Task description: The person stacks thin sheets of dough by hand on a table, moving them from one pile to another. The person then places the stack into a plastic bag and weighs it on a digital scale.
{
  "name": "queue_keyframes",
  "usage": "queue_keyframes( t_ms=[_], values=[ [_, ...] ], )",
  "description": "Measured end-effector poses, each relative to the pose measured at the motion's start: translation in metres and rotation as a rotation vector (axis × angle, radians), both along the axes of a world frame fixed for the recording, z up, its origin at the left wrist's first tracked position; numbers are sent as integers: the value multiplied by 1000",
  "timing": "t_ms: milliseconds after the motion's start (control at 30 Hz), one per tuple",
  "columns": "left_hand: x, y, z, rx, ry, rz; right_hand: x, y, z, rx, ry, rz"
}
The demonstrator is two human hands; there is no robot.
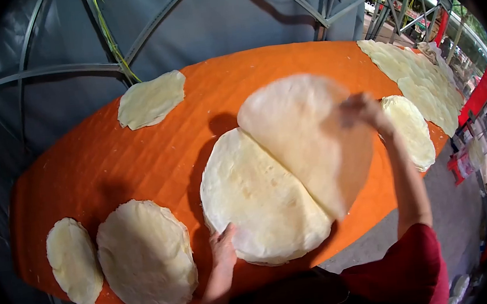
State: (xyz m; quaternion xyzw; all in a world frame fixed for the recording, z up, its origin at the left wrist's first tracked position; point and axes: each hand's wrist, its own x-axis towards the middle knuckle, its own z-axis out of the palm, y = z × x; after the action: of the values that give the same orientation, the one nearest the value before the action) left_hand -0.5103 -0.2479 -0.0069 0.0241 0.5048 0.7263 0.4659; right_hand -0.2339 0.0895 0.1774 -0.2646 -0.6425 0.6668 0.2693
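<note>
A stack of thin, round, pale flatbreads (260,200) lies in the middle of the orange table. My right hand (363,111), smeared by motion, holds the far right edge of the top flatbread (306,128). That sheet is lifted and folded back from the stack along a slanting line, and light shows through it. My left hand (223,247) grips the near left edge of the stack, its thumb on top; its other fingers are partly hidden.
A large flatbread stack (146,255) and a narrower-looking one (74,262) stand at left. One irregular sheet (152,100) lies at the back. At right are another stack (408,130) and overlapping sheets (415,74) on the orange tabletop (270,61). A metal frame (65,70) runs behind.
</note>
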Motion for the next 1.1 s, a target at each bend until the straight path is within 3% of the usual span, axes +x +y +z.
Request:
queue_keyframes(
  t_ms=[33,100,167,233,300,367,400,433,467,500,567,600,733,833,867,967,1033,1100],
  values=[
    [-6,-6,-11,-53,-3,25,18,41,16,603,-221,-19],
    [-15,-16,-38,-185,111,17,13,28,86,294,-51,-319],
    [-19,-20,-54,-279,257,15,-5,7,139,744,-401,-371],
    [-15,-17,-34,-238,345,-17,-29,-20,161,971,-614,-292],
    [-17,-15,-30,-153,363,-27,-64,-62,136,1456,-500,-370],
    [-21,-14,-37,-240,598,-19,-91,-93,106,1773,-719,-213],
    [-21,-15,-41,-287,779,-17,-99,-116,84,1785,-946,44],
    [-21,-16,-43,-333,960,-14,-107,-145,48,1898,-997,117],
    [-17,-14,-15,-577,1041,-122,-116,-169,14,1927,-888,184],
    [-15,-10,-6,-597,1116,-84,-125,-193,-19,1954,-782,254],
    [-15,-11,1,-647,1264,-2,-135,-226,-77,1651,-640,501],
    [-23,-13,-8,-653,1102,-105,-139,-236,-102,1666,-709,586],
    [-30,-12,-34,-311,546,75,-142,-257,-107,1727,-715,547],
    [-29,-8,-5,-165,222,44,-133,-283,-120,1708,-615,515],
    [-27,-7,8,-257,230,57,-130,-290,-144,1839,-604,572],
    [-33,-7,-29,-318,573,-104,-141,-288,-157,1811,-516,501],
    [-31,-4,-20,-368,875,-40,-158,-271,-117,1374,-725,836],
    [-30,8,-13,-515,1001,30,-173,-252,-78,886,-896,1118]
  ],
)
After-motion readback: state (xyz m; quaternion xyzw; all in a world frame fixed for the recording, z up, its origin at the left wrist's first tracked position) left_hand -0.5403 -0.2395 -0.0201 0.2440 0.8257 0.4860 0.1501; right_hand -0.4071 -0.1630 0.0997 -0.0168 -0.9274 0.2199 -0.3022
